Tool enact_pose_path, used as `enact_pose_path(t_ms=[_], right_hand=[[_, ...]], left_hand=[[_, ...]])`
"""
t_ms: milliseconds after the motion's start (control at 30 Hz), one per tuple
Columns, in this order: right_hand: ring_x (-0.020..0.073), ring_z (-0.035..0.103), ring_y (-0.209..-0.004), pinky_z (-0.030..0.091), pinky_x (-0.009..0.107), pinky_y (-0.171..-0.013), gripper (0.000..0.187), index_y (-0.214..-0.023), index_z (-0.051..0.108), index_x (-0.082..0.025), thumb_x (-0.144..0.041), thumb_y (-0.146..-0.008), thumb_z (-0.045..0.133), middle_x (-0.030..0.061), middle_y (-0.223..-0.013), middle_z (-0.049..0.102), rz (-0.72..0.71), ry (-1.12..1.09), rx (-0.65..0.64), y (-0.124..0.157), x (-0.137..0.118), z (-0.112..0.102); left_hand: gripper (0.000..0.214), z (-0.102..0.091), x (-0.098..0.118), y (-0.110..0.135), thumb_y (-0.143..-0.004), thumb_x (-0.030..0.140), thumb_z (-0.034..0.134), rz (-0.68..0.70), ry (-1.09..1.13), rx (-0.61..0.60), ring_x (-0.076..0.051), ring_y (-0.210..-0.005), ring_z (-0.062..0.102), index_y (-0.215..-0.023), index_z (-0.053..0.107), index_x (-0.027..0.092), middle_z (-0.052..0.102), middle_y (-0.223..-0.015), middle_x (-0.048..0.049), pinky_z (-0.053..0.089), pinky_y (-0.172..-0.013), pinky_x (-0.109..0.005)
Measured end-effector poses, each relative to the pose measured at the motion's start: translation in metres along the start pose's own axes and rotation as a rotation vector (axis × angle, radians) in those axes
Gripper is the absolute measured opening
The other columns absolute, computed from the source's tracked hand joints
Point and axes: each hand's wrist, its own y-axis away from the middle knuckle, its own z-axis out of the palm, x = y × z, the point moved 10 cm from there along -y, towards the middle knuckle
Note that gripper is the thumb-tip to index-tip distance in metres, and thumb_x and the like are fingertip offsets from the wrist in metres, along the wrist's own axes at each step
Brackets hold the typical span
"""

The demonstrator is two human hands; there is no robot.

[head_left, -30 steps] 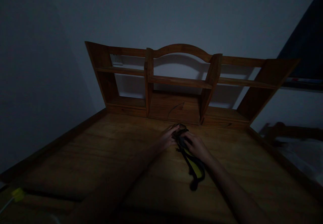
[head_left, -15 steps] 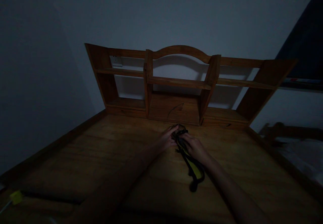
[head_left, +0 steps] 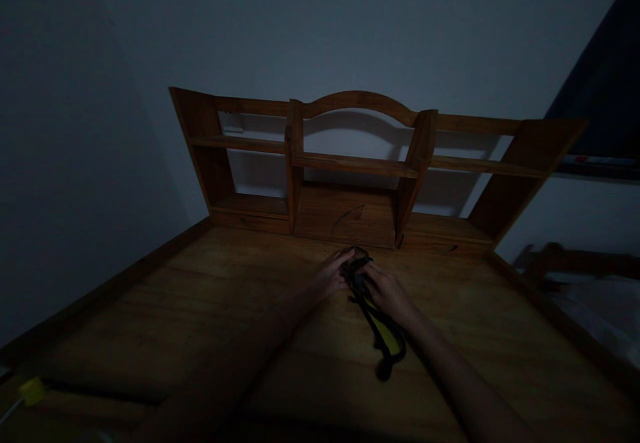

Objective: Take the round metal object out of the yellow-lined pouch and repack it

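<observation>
A dark object with black straps or edging and a yellow-green inner part lies on the wooden desktop; the dim light hides its exact kind. At its far end my left hand is closed around a dark, bunched part. My right hand grips the same object from the right, just below that end, with the fingertips partly hidden behind it. Toward me trails the yellow-green part, ending in a dark rounded tip.
Along the back of the desk stands a wooden shelf unit with small drawers, against the wall. A yellow piece on a white cord lies at the lower left. Beyond the right edge is pale, crumpled cloth.
Both hands stay almost where they were on the object, with only slight finger movement. The trailing end lies nearly unchanged.
</observation>
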Motion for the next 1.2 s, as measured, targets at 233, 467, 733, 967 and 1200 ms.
enact_pose_path(t_ms=[233, 467, 733, 967, 1200], right_hand=[[0.0184, 0.058, -0.091, 0.045, 0.028, -0.079, 0.021, -0.095, 0.053, -0.022, -0.005, -0.083, 0.045, 0.0046, -0.100, 0.057, 0.028, -0.015, 0.026, 0.001, 0.002, -0.004], [0.0187, 0.058, -0.090, 0.044, 0.028, -0.078, 0.020, -0.092, 0.053, -0.022, -0.005, -0.082, 0.049, 0.0035, -0.098, 0.058, 0.048, 0.014, 0.067, 0.001, 0.004, -0.007], [0.0212, 0.061, -0.101, 0.048, 0.033, -0.087, 0.028, -0.112, 0.060, -0.025, -0.012, -0.089, 0.048, 0.0060, -0.114, 0.062, -0.002, 0.023, 0.005, 0.001, 0.007, 0.003], [0.0218, 0.060, -0.104, 0.048, 0.034, -0.087, 0.040, -0.123, 0.055, -0.025, -0.009, -0.089, 0.046, 0.0083, -0.116, 0.062, -0.035, 0.026, -0.002, 0.001, -0.001, 0.004], [0.0208, 0.060, -0.093, 0.048, 0.033, -0.081, 0.019, -0.101, 0.062, -0.022, -0.017, -0.088, 0.048, 0.0062, -0.101, 0.063, 0.059, -0.058, 0.256, 0.005, 0.013, -0.029]], left_hand=[[0.044, 0.001, 0.003, -0.003, -0.077, 0.045, 0.068, 0.052, 0.013, -0.014, -0.017, -0.078, 0.065, -0.110, 0.060, 0.018, 0.066, -0.098, -0.0073, 0.051, -0.066, -0.024], [0.042, 0.004, 0.006, -0.006, -0.076, 0.042, 0.069, 0.094, 0.044, -0.045, -0.015, -0.076, 0.065, -0.109, 0.060, 0.017, 0.066, -0.095, -0.0059, 0.052, -0.066, -0.024], [0.048, 0.003, 0.006, 0.002, -0.076, 0.046, 0.069, 0.050, -0.005, -0.013, -0.017, -0.078, 0.066, -0.114, 0.058, 0.018, 0.066, -0.098, -0.0075, 0.054, -0.071, -0.029], [0.051, 0.000, 0.004, 0.003, -0.075, 0.046, 0.069, 0.022, 0.003, 0.012, -0.020, -0.081, 0.066, -0.116, 0.057, 0.018, 0.067, -0.098, -0.0086, 0.054, -0.074, -0.032], [0.055, -0.007, 0.005, 0.004, -0.077, 0.046, 0.067, 0.042, 0.109, 0.039, -0.019, -0.086, 0.067, -0.122, 0.053, 0.018, 0.066, -0.107, -0.0103, 0.053, -0.084, -0.035]])
